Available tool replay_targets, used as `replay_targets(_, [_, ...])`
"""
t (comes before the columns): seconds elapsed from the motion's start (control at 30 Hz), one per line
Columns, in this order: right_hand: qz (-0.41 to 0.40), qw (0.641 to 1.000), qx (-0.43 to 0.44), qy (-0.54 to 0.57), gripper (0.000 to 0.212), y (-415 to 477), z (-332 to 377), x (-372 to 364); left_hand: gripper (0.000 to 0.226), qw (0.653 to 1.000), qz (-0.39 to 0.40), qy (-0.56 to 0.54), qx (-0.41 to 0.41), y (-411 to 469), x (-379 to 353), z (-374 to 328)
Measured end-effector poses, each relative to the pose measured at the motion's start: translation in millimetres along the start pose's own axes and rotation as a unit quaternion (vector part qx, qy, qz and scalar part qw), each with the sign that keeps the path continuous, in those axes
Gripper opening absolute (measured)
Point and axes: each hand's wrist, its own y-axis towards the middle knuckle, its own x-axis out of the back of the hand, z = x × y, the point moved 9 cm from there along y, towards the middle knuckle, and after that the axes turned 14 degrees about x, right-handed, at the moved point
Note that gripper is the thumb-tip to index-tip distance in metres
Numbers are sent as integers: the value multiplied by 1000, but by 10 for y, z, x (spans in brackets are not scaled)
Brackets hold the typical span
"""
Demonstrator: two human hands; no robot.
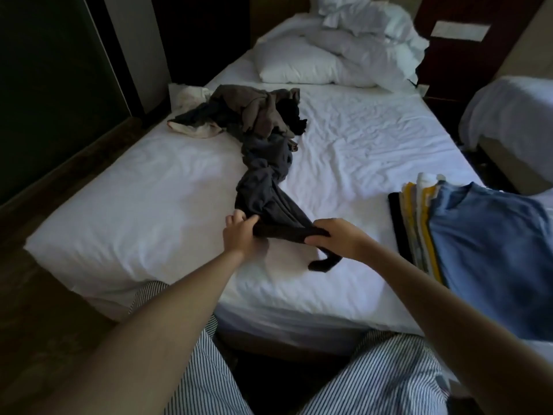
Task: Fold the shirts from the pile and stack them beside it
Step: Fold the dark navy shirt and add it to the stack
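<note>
White bed (155,211), shirt pile (254,115), folded stack (478,250), pillows (299,61)

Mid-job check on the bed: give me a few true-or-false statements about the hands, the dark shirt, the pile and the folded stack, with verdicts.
1. The left hand and the right hand both grip the dark shirt. True.
2. A yellow shirt lies on top of the folded stack. False: the blue shirt is on top.
3. The pile of unfolded clothes lies on the bed, farther from the person than the hands. True.
4. The dark shirt is already folded flat. False: it is bunched and stretches from the hands toward the pile.
5. The folded stack sits to the left of both hands. False: it is to the right of them.
</note>
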Motion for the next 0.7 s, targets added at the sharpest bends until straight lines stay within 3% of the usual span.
replay_targets(0.07, [-55, 998, -14, 3, 19, -109, -70, 230, 29, 1000, -16, -20, 1, 73, 153, -35])
replay_targets(0.17, [-57, 992, -56, -98, 28, -246, -195, 540, 22, 995, -37, -30, -90, 121, 498, -340])
replay_targets(0.3, [-91, 975, -80, -186, 35, -353, -278, 1010, 28, 977, -51, -155, -140, 195, 1128, -791])
replay_targets(0.37, [-139, 976, -69, -152, 32, -366, -261, 1284, 28, 966, -57, -213, -138, 289, 1449, -1011])
replay_targets(0.57, [-298, 954, -37, -15, 28, -405, -205, 2077, 24, 905, 37, -388, -173, 279, 2115, -1640])
replay_targets(0.63, [-326, 944, -39, -28, 27, -483, -232, 2280, 13, 916, 98, -335, -200, 297, 2139, -1758])
replay_targets(0.7, [-336, 939, -44, -52, 24, -569, -288, 2441, 6, 944, 208, -147, -212, 307, 1920, -1782])
